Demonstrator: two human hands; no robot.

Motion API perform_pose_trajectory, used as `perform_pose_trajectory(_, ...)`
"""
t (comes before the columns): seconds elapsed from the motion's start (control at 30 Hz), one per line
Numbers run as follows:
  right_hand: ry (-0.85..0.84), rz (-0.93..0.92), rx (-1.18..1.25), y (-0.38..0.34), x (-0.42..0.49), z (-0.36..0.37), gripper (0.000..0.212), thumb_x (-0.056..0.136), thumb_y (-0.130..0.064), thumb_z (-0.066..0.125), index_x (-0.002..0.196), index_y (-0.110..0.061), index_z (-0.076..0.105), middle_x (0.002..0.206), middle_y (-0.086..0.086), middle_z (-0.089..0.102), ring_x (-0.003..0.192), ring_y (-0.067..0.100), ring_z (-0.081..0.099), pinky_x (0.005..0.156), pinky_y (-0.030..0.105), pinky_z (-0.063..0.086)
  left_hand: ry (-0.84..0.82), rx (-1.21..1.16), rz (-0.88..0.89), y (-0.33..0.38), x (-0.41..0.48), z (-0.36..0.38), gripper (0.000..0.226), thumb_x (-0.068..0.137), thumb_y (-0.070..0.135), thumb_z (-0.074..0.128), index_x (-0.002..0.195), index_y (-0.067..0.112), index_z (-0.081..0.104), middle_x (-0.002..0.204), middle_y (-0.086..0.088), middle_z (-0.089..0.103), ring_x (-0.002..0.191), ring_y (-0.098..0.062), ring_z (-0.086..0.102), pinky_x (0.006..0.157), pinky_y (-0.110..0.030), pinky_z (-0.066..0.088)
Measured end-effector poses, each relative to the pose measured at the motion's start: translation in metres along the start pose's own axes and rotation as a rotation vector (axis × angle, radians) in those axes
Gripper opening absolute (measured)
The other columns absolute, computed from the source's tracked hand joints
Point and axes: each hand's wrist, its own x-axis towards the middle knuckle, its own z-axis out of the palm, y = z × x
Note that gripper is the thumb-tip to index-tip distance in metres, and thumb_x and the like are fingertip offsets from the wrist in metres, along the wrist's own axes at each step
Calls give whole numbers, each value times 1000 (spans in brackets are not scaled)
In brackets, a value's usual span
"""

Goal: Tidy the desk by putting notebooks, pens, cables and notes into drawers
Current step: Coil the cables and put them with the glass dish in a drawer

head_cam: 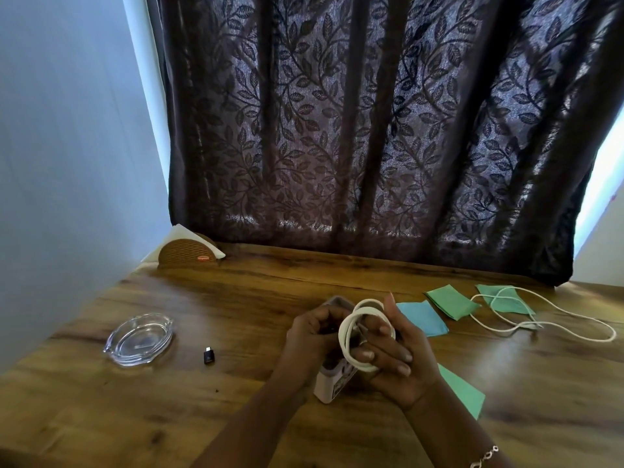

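White cable [343, 332] round straight fingers [380, 329] of the right hand [395, 369]; left hand [312, 332] curled, seemingly on it.

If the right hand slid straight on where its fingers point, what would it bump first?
Probably the left hand: fingers of the right hand, ringed by the white cable, point left at it. Depth is unclear.

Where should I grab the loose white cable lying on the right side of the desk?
Probably from above, pinching the loose white cable where its strands meet near the plug end, right of the green note. It lies flat on the desk, so no side gets underneath.
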Motion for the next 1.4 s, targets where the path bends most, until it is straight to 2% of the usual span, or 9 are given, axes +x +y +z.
perform_pose_trajectory(0.13, 16, 45, -59, -3, -6, -3, 56, 99, -46, 28, 84, -1, 59, 57, 6, 65, 53, 15, 63, 82, 29, 47, -23, -69, -33, -2, -2, -1, 16, 85, -1, 56, 90, 7, 68, 87, -9, 70, 78, -22, 65, 63, -31, 52)
perform_pose_trajectory(0.27, 255, 69, -350, -8, -13, 7, 44, 83, -50, 61, 66, -9, 60, 37, -5, 48, 33, 7, 48, 65, 25, 50, -76, -188, -90, 0, -7, -4, 16, 87, -4, 50, 86, 4, 65, 74, -4, 69, 62, -13, 64, 52, -23, 51)
perform_pose_trajectory(0.47, 395, 74, -447, -11, -17, 9, 46, 70, -52, 73, 62, -9, 57, 33, -4, 40, 29, 9, 41, 60, 27, 50, -89, -234, -149, 4, -10, -4, 25, 94, 24, 46, 101, 9, 66, 93, -8, 71, 81, -19, 69, 62, -28, 55)
perform_pose_trajectory(0.6, 480, 89, -499, -10, -19, 8, 49, 84, -51, 52, 64, -7, 59, 34, -2, 38, 30, 11, 42, 61, 30, 51, -118, 0, -148, 2, -9, -1, 28, 82, 8, 64, 108, 14, 57, 105, -6, 69, 98, -21, 65, 78, -33, 55)
perform_pose_trajectory(0.7, 519, 142, -561, -7, -17, 10, 48, 90, -44, 34, 74, -4, 56, 37, 2, 37, 35, 16, 44, 68, 34, 51, -25, -7, -142, -1, -6, -1, 26, 81, 3, 65, 105, 11, 57, 101, -11, 69, 93, -25, 66, 68, -33, 55)
perform_pose_trajectory(0.93, 456, 252, -488, -15, -15, 17, 46, 85, -41, 47, 106, 0, 50, 47, 6, 51, 58, 22, 61, 72, 34, 52, -12, -25, -108, 1, -4, -5, 27, 74, 4, 69, 95, 11, 53, 89, -11, 68, 74, -18, 65, 54, -26, 51)
perform_pose_trajectory(1.2, 649, 333, -532, -17, -13, 26, 37, 88, -24, 48, 119, -4, 52, 62, 12, 60, 74, 26, 67, 75, 40, 53, -3, -28, -149, -3, 0, -15, 20, 79, -4, 64, 89, 9, 52, 80, -7, 69, 74, -20, 65, 56, -29, 49)
perform_pose_trajectory(1.3, 751, 351, -605, -19, -11, 24, 39, 79, -25, 56, 112, -5, 58, 82, 14, 70, 80, 24, 68, 80, 42, 54, -4, -44, -167, -4, -1, -16, 19, 79, -4, 63, 85, 10, 52, 77, -5, 66, 69, -16, 64, 55, -28, 49)
perform_pose_trajectory(1.4, 780, 357, -701, -18, -9, 21, 35, 75, -27, 57, 101, -4, 62, 82, 13, 69, 76, 22, 68, 83, 42, 51, 22, -87, -193, -5, -2, -16, 20, 80, -6, 62, 82, 10, 51, 73, -5, 65, 65, -16, 63, 52, -28, 49)
